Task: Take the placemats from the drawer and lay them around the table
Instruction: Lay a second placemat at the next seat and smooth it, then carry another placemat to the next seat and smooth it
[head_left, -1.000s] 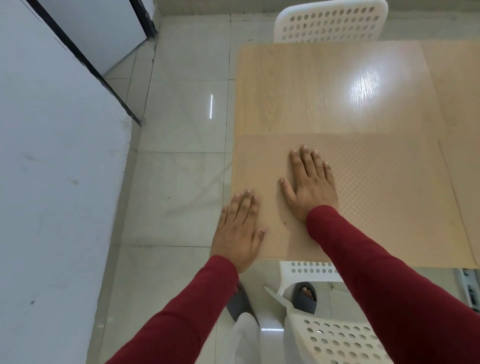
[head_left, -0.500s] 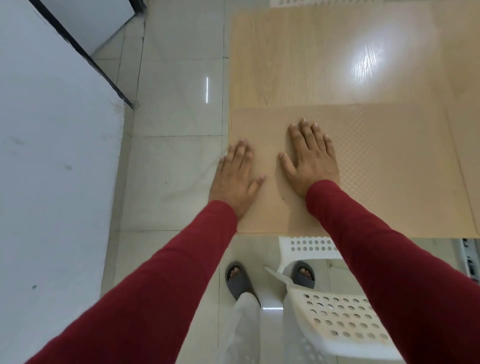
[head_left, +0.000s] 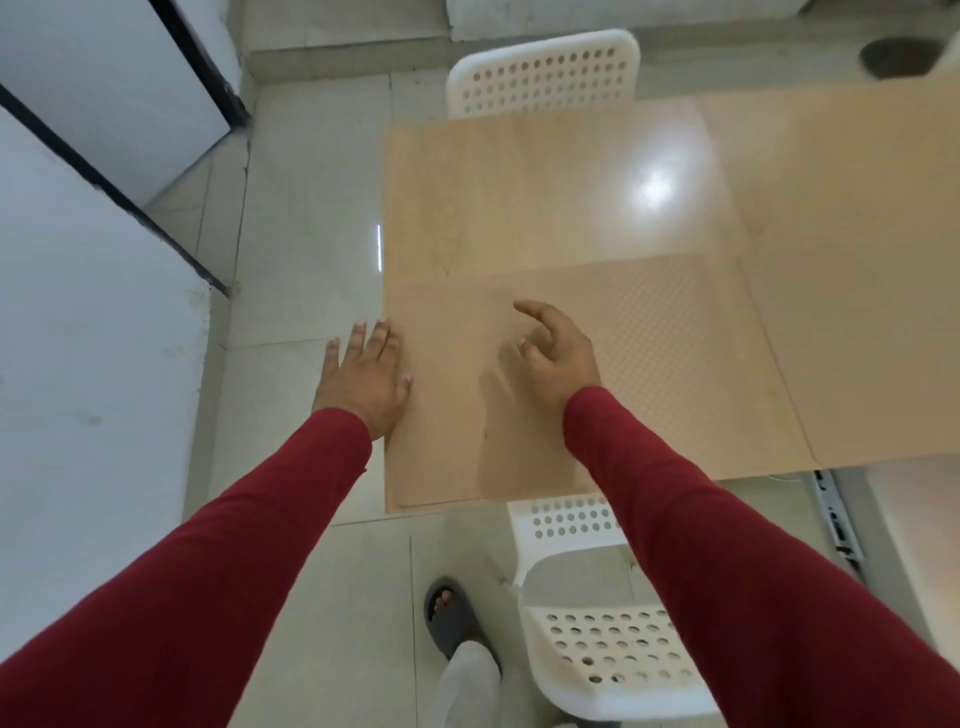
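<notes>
No text, label, brand, number or sign can be read anywhere in the view. Nothing written is carried by any surface that is shown.

Placemat (head_left: 649, 364) on table (head_left: 519, 197)

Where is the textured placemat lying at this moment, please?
In the head view the placemat lies flat on the table's near left corner, under the right hand; the left hand is at its left edge.
</notes>
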